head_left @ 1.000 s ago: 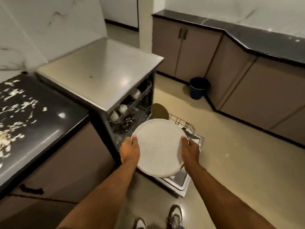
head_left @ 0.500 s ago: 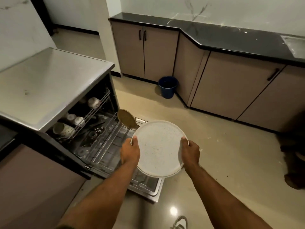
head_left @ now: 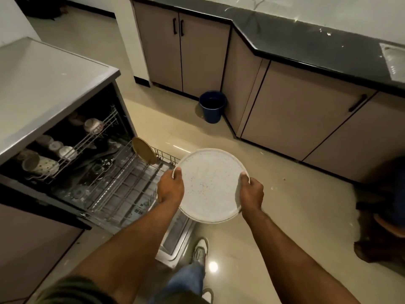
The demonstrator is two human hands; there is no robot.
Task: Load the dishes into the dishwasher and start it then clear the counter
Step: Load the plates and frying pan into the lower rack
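Note:
A large white speckled plate (head_left: 210, 185) is held flat in front of me. My left hand (head_left: 170, 187) grips its left rim and my right hand (head_left: 252, 191) grips its right rim. The plate hovers just right of the open dishwasher (head_left: 65, 88), above its lowered door (head_left: 175, 242). The lower rack (head_left: 122, 187) is pulled out, with one tan plate (head_left: 143, 150) standing upright at its far end. Cups and bowls (head_left: 41, 163) sit in the upper rack.
A blue bucket (head_left: 212, 106) stands on the floor by the corner cabinets. A black counter (head_left: 306, 44) runs along the back and right. My shoe (head_left: 199, 251) is beside the door's edge. A dark shape with another person (head_left: 385, 211) crouches at the right.
My view has swung right, away from the littered left counter, and closer to the dishwasher. The plate stays in both hands, now over the door's right side.

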